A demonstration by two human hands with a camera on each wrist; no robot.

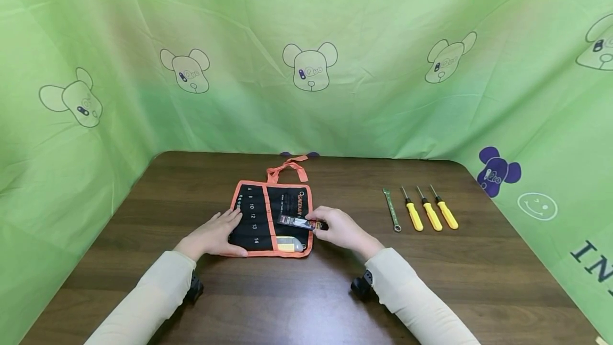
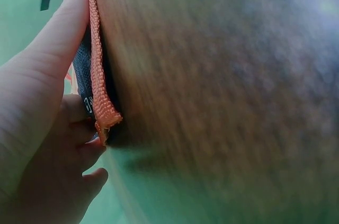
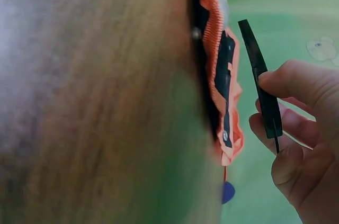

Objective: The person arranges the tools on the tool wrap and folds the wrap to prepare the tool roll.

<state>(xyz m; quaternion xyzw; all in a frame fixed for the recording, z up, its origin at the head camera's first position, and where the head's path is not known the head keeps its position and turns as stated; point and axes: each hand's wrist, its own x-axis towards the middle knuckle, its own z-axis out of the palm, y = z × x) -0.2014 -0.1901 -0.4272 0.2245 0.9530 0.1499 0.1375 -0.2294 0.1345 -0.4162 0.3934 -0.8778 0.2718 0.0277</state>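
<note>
From the head view, my left hand lies flat, fingers straight, on the left edge of the tool roll in the middle of the tabletop, while my right hand pinches a slim black tool over the roll's right pocket; I should keep that hold-down firm. In the left wrist view, my fingers press along the orange binding. In the right wrist view, the tool sits clamped between thumb and fingers, just beside the roll; I'd keep it parallel to the pocket.
</note>
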